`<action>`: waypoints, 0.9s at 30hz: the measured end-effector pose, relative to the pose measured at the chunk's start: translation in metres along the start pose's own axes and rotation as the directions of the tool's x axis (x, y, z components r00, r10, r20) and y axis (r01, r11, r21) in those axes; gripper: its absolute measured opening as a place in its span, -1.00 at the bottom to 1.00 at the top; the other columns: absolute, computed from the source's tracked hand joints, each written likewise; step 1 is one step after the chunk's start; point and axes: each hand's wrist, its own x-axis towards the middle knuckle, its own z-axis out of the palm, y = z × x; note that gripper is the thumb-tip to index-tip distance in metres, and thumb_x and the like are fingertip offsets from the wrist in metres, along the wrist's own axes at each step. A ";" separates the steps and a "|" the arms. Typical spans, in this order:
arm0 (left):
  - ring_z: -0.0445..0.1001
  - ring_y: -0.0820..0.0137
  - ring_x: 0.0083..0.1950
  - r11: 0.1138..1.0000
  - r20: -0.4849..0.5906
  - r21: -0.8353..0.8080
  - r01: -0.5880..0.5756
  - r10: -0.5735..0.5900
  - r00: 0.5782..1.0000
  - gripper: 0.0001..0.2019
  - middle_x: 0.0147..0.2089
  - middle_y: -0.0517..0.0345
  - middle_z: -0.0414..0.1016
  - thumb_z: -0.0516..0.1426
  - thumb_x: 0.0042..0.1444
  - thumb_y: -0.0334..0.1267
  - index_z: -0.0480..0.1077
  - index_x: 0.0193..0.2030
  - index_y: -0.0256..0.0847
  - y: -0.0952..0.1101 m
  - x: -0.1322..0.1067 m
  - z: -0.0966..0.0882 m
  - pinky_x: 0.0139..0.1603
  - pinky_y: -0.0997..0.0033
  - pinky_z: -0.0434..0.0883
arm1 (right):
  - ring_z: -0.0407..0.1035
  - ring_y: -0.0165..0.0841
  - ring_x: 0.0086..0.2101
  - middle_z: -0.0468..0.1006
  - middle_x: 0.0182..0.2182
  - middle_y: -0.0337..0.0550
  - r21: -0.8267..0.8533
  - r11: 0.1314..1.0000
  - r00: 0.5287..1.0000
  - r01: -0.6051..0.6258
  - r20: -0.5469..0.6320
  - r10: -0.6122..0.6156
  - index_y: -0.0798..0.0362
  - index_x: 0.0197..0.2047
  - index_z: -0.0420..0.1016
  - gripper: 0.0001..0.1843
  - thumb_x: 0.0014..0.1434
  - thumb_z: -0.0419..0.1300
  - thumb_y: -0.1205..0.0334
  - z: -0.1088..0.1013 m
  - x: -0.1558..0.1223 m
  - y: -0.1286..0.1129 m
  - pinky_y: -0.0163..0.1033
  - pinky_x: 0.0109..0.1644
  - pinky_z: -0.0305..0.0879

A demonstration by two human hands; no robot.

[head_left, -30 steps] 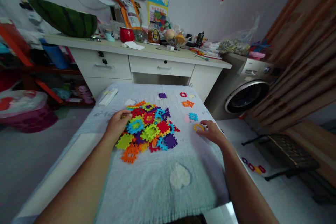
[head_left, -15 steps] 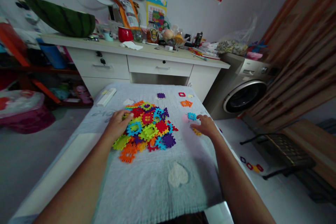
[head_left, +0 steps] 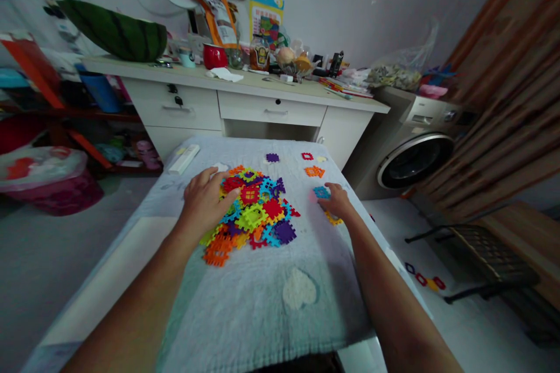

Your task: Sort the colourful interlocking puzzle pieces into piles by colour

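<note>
A heap of colourful plastic interlocking tiles (head_left: 251, 215) with notched edges lies on the cloth-covered table. My left hand (head_left: 205, 195) is at the heap's left side, fingers and thumb apart, its thumb reaching over the tiles. Nothing shows in its grasp. Off to the right, my right hand (head_left: 338, 200) has thumb and index finger at the edges of a blue tile (head_left: 321, 192), which is low at the cloth. Just below that hand sits a yellow tile (head_left: 333, 219), partly hidden. Farther back are an orange arrow-shaped tile (head_left: 314, 171), a red tile (head_left: 307, 156) and a purple tile (head_left: 272, 158).
A white oblong object (head_left: 184, 159) lies at the table's back left. Beyond stands a white desk (head_left: 271, 109) with a watermelon piece (head_left: 116, 34) and jars. A washing machine (head_left: 411, 145) is at right; a stool (head_left: 481, 253) and several tiles are on the floor.
My left hand has shifted forward and right, its thumb now farther over the heap. My right hand's fingers have moved in around the blue tile. The view has shifted slightly.
</note>
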 end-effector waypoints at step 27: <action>0.30 0.06 0.24 0.979 0.047 -0.199 0.043 -0.034 0.998 -0.42 0.18 -0.15 0.37 0.00 0.16 0.16 0.29 0.16 -0.23 -0.027 -0.060 0.029 0.31 0.05 0.19 | 0.32 -0.16 0.05 0.42 0.07 0.08 0.125 0.962 0.968 0.243 0.036 -0.250 0.09 0.21 0.31 -0.42 0.15 0.24 0.10 -0.020 -0.059 -0.040 -0.10 0.14 0.21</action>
